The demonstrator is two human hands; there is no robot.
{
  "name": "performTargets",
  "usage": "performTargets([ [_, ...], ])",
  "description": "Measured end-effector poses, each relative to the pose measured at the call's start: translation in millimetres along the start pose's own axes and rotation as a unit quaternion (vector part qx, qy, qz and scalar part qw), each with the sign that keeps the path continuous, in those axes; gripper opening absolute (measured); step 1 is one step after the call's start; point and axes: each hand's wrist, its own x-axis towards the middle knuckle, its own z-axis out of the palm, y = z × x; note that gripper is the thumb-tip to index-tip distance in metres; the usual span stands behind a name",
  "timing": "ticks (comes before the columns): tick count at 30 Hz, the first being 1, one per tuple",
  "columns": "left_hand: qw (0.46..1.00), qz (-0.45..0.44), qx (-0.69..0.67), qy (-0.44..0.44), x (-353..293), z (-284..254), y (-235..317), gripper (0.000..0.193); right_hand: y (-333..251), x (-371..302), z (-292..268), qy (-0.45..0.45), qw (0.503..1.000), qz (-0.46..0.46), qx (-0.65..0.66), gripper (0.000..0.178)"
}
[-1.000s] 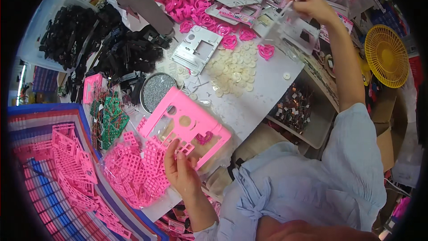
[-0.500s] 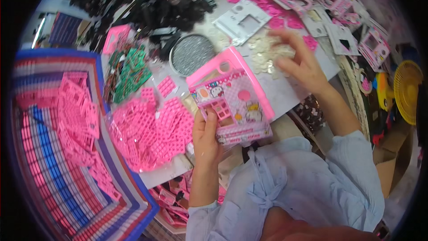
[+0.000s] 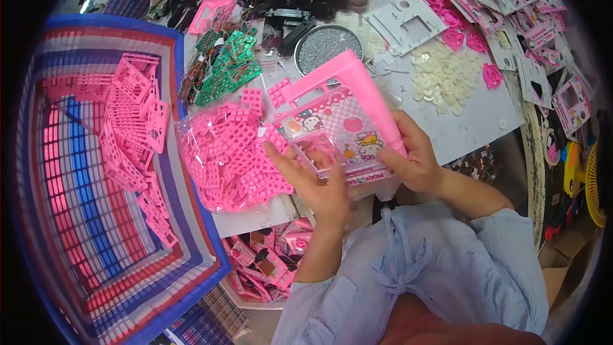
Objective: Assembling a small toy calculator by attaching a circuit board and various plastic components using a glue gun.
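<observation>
Holds the pink casing (image 3: 348, 115) at the centre of the frame, grasping its right edge with the right hand (image 3: 418, 156), thumb on the printed front. Spreads the left hand (image 3: 319, 195), half open, over its lower left side; cannot tell whether touching. Has pink grids (image 3: 217, 166) nearby, left of centre.
</observation>
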Motion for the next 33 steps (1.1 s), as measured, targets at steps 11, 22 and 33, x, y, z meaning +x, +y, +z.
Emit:
performTargets([
  [11,0.981,-0.165,-0.024,-0.101,0.7,-22.7,-16.9,0.105,0.9,-12.6,4.7,-0.035,0.998,-0.049,0.005,0.059],
  [22,0.980,-0.110,0.076,-0.146,-3.6,-28.7,-21.0,0.102,4.4,-9.4,-18.1,-0.112,0.993,-0.030,-0.028,0.073],
  [33,0.942,-0.015,0.248,-0.226,4.5,-29.7,-12.8,0.093,-29.1,6.5,-30.0,-0.144,0.974,0.174,0.023,0.070],
])
